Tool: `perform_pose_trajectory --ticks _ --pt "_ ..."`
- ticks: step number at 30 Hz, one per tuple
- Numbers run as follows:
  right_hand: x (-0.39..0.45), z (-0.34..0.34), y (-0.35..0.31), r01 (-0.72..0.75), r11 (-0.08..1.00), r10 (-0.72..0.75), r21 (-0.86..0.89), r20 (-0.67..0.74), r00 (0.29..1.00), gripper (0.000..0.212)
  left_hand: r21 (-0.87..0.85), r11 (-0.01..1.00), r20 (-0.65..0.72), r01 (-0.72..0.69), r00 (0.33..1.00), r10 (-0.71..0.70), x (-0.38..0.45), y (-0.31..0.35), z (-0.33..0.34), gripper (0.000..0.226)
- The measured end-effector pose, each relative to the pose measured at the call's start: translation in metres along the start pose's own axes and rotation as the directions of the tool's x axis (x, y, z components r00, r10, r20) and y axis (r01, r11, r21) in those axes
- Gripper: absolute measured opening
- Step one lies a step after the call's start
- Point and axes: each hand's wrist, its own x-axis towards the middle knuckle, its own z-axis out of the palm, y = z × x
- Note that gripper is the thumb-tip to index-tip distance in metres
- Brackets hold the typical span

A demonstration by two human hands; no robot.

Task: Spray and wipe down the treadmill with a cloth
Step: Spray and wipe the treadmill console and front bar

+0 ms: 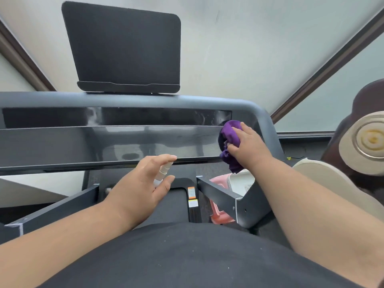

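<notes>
Pale wall (249,48) ahead, brown massage chair (365,125) at right, pink stool (220,217) on the floor beside it.

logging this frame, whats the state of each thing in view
left hand: holds the small spray bottle, index finger on top
right hand: presses the purple cloth on the console panel
purple cloth: bunched up
console panel: glossy, streaked
screen: dark, off
</notes>
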Motion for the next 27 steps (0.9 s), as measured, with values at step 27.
perform_pose_trajectory --ticks 27 --pt "-0.011 0.095 -0.276 0.341 0.909 -0.354 -0.238 -0.012 0.935 0.089 -0.002 0.954 -0.249 0.300 0.924 -0.291 -0.085 -0.066 -0.106 0.044"
